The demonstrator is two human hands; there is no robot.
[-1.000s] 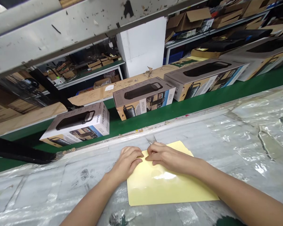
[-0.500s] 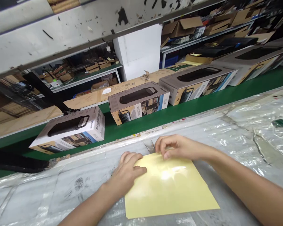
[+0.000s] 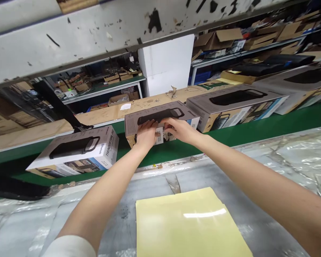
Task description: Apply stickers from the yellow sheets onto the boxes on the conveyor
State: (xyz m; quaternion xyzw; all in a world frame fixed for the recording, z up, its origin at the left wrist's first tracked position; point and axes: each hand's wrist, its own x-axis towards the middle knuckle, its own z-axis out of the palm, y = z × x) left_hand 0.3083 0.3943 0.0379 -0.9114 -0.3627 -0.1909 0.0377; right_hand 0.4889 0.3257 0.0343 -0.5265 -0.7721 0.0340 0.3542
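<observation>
My left hand [image 3: 146,135] lies on the front upper edge of a printed speaker box [image 3: 163,109], its fingers laid over the top and not gripping. Close by on the right, my right hand [image 3: 179,129] is at the same box's front face, fingers curled and pinched together. Whatever is between those fingertips is too small to make out. A glossy yellow sheet [image 3: 182,221] rests on the plastic-covered bench below both arms; its near edge is cut off by the picture.
More printed boxes stand along the green belt [image 3: 216,137]: a white-fronted box [image 3: 77,150] to the left and a grey box [image 3: 235,103] to the right. A black post [image 3: 59,105] rises at the left. Overhead runs a scuffed white beam [image 3: 96,35].
Both hands have left the yellow sheet and moved forward onto the middle box. The view has shifted, so the sheet sits lower in the picture.
</observation>
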